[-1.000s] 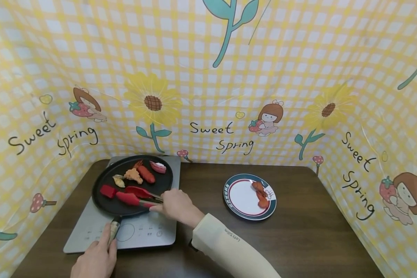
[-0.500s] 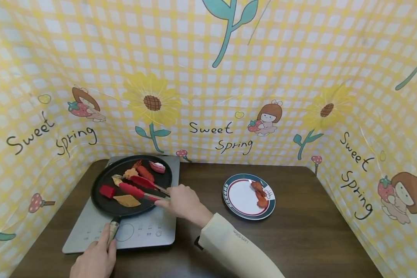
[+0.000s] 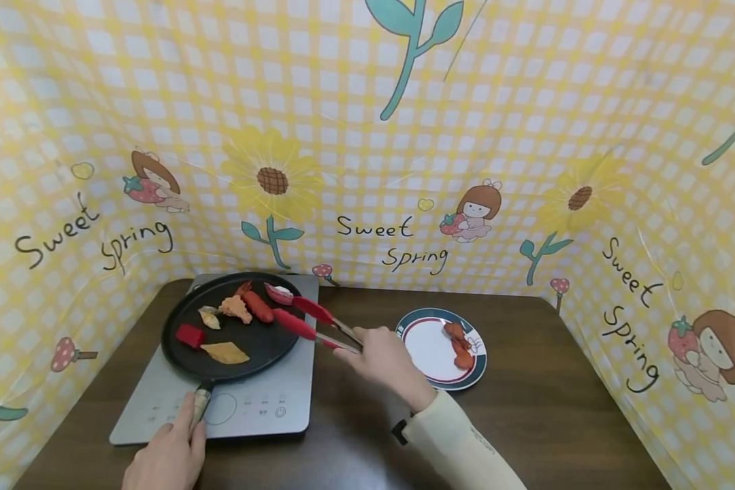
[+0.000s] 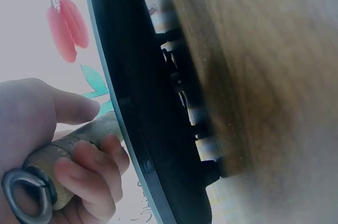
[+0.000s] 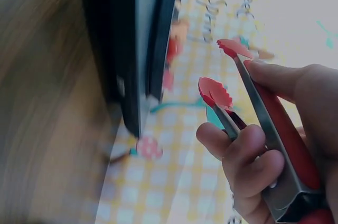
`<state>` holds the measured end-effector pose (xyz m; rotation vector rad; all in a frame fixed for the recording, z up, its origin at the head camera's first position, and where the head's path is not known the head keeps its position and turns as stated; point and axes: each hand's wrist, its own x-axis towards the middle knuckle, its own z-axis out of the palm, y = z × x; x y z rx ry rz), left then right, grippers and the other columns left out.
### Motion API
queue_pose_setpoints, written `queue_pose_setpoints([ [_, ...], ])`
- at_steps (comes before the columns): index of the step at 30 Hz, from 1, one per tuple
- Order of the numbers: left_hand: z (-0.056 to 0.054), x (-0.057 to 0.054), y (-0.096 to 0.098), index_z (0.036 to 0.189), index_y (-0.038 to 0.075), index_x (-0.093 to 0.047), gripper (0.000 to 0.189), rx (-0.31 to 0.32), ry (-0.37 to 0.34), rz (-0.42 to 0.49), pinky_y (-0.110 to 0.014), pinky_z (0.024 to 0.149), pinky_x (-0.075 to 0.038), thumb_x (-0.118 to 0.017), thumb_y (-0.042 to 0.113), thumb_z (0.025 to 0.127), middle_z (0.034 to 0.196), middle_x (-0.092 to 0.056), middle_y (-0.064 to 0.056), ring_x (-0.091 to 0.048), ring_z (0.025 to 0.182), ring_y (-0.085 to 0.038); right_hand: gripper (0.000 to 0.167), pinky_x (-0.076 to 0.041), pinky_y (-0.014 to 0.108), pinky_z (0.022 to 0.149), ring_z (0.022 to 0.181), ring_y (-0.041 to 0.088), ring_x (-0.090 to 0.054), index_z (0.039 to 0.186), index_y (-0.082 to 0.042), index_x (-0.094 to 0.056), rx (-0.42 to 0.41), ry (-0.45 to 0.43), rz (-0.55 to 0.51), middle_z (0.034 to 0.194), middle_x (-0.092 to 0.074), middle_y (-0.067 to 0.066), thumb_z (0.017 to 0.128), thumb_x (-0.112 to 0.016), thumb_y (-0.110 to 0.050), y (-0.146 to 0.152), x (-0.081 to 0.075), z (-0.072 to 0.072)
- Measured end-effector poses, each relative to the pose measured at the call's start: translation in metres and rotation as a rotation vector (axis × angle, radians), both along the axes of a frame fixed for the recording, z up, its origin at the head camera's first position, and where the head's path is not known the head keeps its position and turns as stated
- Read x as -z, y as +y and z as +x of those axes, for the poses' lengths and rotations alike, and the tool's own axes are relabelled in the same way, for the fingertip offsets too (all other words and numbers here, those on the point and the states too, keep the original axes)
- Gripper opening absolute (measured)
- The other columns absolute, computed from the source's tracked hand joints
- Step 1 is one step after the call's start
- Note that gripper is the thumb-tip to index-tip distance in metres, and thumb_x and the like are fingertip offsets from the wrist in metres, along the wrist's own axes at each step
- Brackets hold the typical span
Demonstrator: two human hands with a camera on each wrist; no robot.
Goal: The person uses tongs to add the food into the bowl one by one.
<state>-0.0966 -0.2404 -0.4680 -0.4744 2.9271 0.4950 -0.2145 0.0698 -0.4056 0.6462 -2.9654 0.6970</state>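
Note:
My left hand (image 3: 165, 449) grips the pan's handle (image 3: 201, 403), which has a metal ring at its end (image 4: 39, 205) in the left wrist view. The black frying pan (image 3: 260, 350) holds a red block (image 3: 190, 335), a flat golden piece (image 3: 225, 352), a small shell-like piece (image 3: 209, 318), a crumbed fried piece (image 3: 235, 309), a red shrimp-like piece (image 3: 257, 306) and a pink-and-white piece (image 3: 278, 293). My right hand (image 3: 388, 361) holds red-tipped tongs (image 3: 297, 324) over the pan's right rim. Their tips stand apart with nothing between them, as the right wrist view confirms.
Under the pan is a silver induction cooker (image 3: 251, 415) with touch controls. To the right, a blue-rimmed plate (image 3: 425, 347) bears reddish-brown food pieces (image 3: 459, 344). A checked yellow cloth (image 3: 367, 163) walls in the dark wooden table (image 3: 527, 422).
The tongs let go of the flat golden piece, which now lies in the pan. My right hand has moved right and lifted toward the plate; my left hand stays on the handle.

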Motion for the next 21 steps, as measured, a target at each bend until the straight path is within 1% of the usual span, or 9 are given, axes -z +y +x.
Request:
queue_pose_setpoints([
  [2, 0.000, 0.000, 0.001, 0.142, 0.003, -0.028, 0.058, -0.004, 0.008, -0.005, -0.054, 0.057, -0.044, -0.046, 0.035, 0.097, 0.080, -0.056, -0.017, -0.057, 0.062, -0.038, 0.038, -0.035, 0.024, 0.041, 0.044, 0.010, -0.044, 0.082, -0.018, -0.060, 0.023, 0.013, -0.005, 0.052, -0.046, -0.006, 0.085, -0.062, -0.056, 0.015, 0.001, 0.000],
  [6, -0.001, 0.000, 0.004, 0.142, 0.002, -0.029, 0.058, -0.017, 0.019, -0.021, -0.054, 0.057, -0.044, -0.048, 0.033, 0.096, 0.080, -0.056, -0.017, -0.057, 0.062, -0.038, 0.035, -0.036, 0.026, 0.043, 0.046, 0.011, -0.044, 0.080, -0.017, -0.059, 0.062, 0.072, -0.007, 0.054, -0.046, -0.005, 0.084, -0.064, -0.052, 0.041, 0.000, 0.001],
  [9, 0.000, 0.000, 0.003, 0.142, 0.002, -0.029, 0.059, -0.022, 0.014, -0.029, -0.054, 0.057, -0.044, -0.048, 0.034, 0.097, 0.080, -0.056, -0.018, -0.057, 0.062, -0.038, 0.034, -0.036, 0.026, 0.043, 0.047, 0.011, -0.044, 0.080, -0.016, -0.060, 0.085, 0.107, -0.019, 0.055, -0.046, -0.005, 0.084, -0.067, -0.049, 0.056, 0.001, 0.003],
  [12, 0.000, 0.001, 0.002, 0.142, 0.002, -0.028, 0.059, -0.020, 0.007, -0.029, -0.054, 0.057, -0.044, -0.047, 0.036, 0.097, 0.080, -0.056, -0.018, -0.057, 0.062, -0.038, 0.032, -0.036, 0.026, 0.043, 0.048, 0.011, -0.044, 0.078, -0.017, -0.061, 0.116, 0.146, -0.012, 0.055, -0.046, -0.007, 0.083, -0.068, -0.048, 0.069, 0.003, 0.004],
  [16, 0.001, 0.000, 0.002, 0.142, 0.003, -0.029, 0.058, -0.018, 0.011, -0.020, -0.054, 0.057, -0.044, -0.047, 0.035, 0.097, 0.080, -0.056, -0.016, -0.057, 0.061, -0.037, 0.032, -0.035, 0.028, 0.044, 0.049, 0.012, -0.044, 0.076, -0.017, -0.060, 0.148, 0.189, 0.013, 0.056, -0.046, -0.007, 0.083, -0.068, -0.048, 0.087, 0.009, 0.005],
  [18, 0.000, 0.000, 0.002, 0.142, 0.003, -0.029, 0.058, -0.015, 0.016, -0.016, -0.054, 0.057, -0.044, -0.047, 0.034, 0.097, 0.080, -0.056, -0.016, -0.057, 0.061, -0.036, 0.033, -0.038, 0.030, 0.046, 0.051, 0.013, -0.046, 0.078, -0.015, -0.062, 0.165, 0.207, 0.030, 0.056, -0.048, -0.006, 0.083, -0.069, -0.047, 0.096, 0.012, 0.006],
  [19, 0.000, -0.001, 0.002, 0.142, 0.003, -0.029, 0.058, -0.013, 0.019, -0.016, -0.054, 0.057, -0.044, -0.047, 0.034, 0.097, 0.080, -0.057, -0.016, -0.057, 0.061, -0.036, 0.034, -0.040, 0.032, 0.048, 0.052, 0.015, -0.049, 0.081, -0.012, -0.065, 0.173, 0.218, 0.036, 0.058, -0.052, -0.004, 0.082, -0.070, -0.046, 0.100, 0.014, 0.007],
  [21, 0.000, -0.001, 0.002, 0.142, 0.003, -0.029, 0.058, -0.013, 0.020, -0.018, -0.054, 0.057, -0.044, -0.047, 0.034, 0.097, 0.080, -0.057, -0.016, -0.057, 0.061, -0.036, 0.035, -0.041, 0.033, 0.051, 0.054, 0.017, -0.051, 0.084, -0.009, -0.066, 0.192, 0.222, 0.044, 0.059, -0.053, -0.001, 0.082, -0.070, -0.044, 0.109, 0.015, 0.009],
])
